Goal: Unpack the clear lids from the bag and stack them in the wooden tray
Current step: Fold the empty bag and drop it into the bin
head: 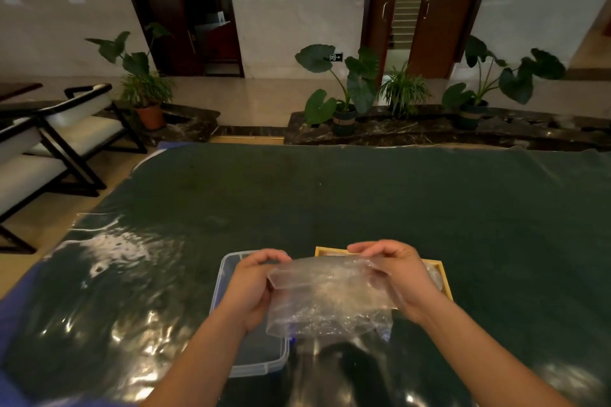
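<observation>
Bag [330, 297] of crinkled clear plastic: you are holding it in both hands above the desk [363, 195].
Your left hand [251, 284] is gripping its left edge and your right hand [396, 274] is pinching its upper right, fingers curled. It is hanging between the clear plastic bin [224, 274] and the wooden tray [444, 287]. A clear rounded piece [433, 274] is lying at the tray's right end; the bag's contents are too blurred to tell.

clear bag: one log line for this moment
left hand: grips clear bag | right hand: grips it | bag: over wooden tray, plastic bin
</observation>
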The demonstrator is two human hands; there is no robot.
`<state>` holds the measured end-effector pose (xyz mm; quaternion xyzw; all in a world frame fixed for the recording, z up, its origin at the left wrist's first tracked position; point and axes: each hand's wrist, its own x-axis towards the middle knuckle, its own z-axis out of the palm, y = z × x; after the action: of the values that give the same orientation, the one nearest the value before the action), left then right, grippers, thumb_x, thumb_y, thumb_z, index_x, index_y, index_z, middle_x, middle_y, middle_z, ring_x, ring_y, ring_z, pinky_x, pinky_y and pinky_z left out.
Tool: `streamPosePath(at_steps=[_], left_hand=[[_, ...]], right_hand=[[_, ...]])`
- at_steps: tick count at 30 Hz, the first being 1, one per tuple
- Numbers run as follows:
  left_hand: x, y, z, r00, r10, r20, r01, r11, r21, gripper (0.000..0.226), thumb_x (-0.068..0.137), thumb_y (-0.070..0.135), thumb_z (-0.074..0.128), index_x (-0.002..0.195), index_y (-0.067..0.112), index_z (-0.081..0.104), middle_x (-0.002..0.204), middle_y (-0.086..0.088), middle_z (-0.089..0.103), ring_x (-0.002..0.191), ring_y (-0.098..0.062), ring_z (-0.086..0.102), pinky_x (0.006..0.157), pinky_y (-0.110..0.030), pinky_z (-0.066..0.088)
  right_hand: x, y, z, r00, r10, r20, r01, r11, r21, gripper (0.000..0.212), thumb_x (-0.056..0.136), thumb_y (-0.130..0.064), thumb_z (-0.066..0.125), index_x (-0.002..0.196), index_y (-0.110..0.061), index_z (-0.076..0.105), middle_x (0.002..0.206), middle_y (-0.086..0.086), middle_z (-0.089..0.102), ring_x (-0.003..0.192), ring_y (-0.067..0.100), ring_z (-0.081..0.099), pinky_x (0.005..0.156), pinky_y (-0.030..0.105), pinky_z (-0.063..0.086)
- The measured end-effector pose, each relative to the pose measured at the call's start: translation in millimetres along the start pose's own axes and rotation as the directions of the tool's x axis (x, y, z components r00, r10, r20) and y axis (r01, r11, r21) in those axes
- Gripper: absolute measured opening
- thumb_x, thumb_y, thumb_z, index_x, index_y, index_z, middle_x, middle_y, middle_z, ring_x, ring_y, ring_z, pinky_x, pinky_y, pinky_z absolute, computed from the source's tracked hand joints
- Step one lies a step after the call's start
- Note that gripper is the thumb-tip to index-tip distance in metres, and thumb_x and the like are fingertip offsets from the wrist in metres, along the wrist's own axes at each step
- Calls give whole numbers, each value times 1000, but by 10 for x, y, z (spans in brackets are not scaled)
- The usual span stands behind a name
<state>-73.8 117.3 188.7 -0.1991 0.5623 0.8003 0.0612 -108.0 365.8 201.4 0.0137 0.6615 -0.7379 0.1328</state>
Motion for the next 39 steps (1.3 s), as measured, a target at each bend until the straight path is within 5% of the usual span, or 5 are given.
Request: streamPosePath(at_steps=[6, 16, 19, 29, 39], left_hand=[[-83, 82, -25, 963, -198, 183, 216, 973, -83, 34, 98, 41, 58, 122, 20, 72, 119, -15, 73, 97, -36, 73, 68, -43, 61], [-112, 86, 52, 980, 182, 82, -197, 949, 245, 117, 69, -23, 76, 142, 62, 41, 131, 0, 61, 111, -31, 70, 75, -46, 65], [-139, 65, 85, 961, 257, 97, -275, 909, 312, 124, 69, -20, 78, 143, 68, 31, 121, 3, 68, 101, -25, 75, 69, -39, 65], [-196, -86, -29, 968, -101, 231, 78, 991, 104, 54, 80, 9, 83, 130, 20, 64, 125, -10, 74, 106, -36, 74, 77, -51, 63], [-178, -128, 32, 992, 126, -10, -120, 964, 237, 47, 81, 1, 81, 121, 21, 66, 112, -6, 78, 90, -28, 79, 63, -38, 64]], right_hand=[[55, 49, 12, 990, -130, -61, 118, 978, -173, 53, 79, 25, 46, 58, -13, 75, 103, -12, 75, 110, 12, 64, 87, 38, 55], [-12, 20, -67, 977, 138, 165, -195, 891, 409, 40, 95, -33, 52, 135, -33, 57, 137, 6, 60, 120, 34, 61, 99, 59, 49], [-38, 88, 34, 978, 191, 90, -196, 979, 54, 54, 84, -43, 73, 131, -26, 55, 124, 8, 69, 108, 30, 70, 96, 57, 54], [44, -11, 192, 988, -93, -126, 60, 969, -241, 11, 89, -22, 74, 97, -16, 70, 79, 1, 74, 72, 19, 69, 64, 35, 56], [-29, 143, 157, 995, 97, 23, -95, 994, -51, 29, 83, -7, 78, 110, -4, 68, 91, 12, 78, 74, 25, 74, 53, 27, 56]])
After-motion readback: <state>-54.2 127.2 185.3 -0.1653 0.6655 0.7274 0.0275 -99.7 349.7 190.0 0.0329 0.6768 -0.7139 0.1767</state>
